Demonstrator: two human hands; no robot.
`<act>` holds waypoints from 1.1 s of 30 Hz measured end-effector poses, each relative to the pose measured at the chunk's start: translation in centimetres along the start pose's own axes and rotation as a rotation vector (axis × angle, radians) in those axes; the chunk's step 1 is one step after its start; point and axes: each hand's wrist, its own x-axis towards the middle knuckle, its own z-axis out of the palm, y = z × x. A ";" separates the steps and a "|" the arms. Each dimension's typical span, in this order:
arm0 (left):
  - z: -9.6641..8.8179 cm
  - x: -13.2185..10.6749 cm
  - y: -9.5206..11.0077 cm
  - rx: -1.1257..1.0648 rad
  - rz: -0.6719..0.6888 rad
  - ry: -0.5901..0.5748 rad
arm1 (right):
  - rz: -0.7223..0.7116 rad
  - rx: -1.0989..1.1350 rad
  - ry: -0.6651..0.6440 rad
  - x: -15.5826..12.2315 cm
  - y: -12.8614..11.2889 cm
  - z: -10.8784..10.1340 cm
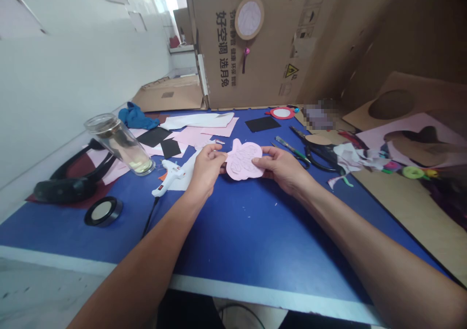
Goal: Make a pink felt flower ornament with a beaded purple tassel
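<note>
Pinching a lobed pink craft-foam cut-out (243, 161) at opposite edges, left hand (206, 168) and right hand (280, 168) apart, just above the blue tabletop (233, 236). Piece looks light, soft, prone to flexing; best held by the rim. White hot-glue gun (168, 176) sits just left, green-handled craft knife (290, 148) just right.

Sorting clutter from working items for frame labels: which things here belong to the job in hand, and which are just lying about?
In use:
pink cut-out, held by left hand and right hand
glue gun, probably, right beside the left hand

Lying about:
glass tumbler
black roll of tape
blue cloth
black-handled pliers
</note>
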 end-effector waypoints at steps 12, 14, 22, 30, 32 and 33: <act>-0.4 -1.0 -0.7 0.646 0.548 -0.285 | -0.149 -0.379 0.006 -0.6 -0.1 0.4; -0.4 -1.1 -0.7 0.652 0.531 -0.333 | -0.177 -0.442 0.028 -0.4 0.0 0.2; -1.4 -1.0 -0.3 0.740 0.508 -0.497 | -0.328 -0.843 0.148 -0.2 -0.1 -0.4; -2.2 -1.0 0.4 0.901 0.552 -0.632 | -0.353 -1.004 0.174 -0.8 -0.4 -0.2; -2.1 -1.1 0.5 0.926 0.555 -0.622 | -0.356 -1.016 0.168 -0.8 -0.4 -0.2; -2.0 -1.1 0.5 0.938 0.557 -0.614 | -0.359 -1.020 0.169 -0.8 -0.4 -0.2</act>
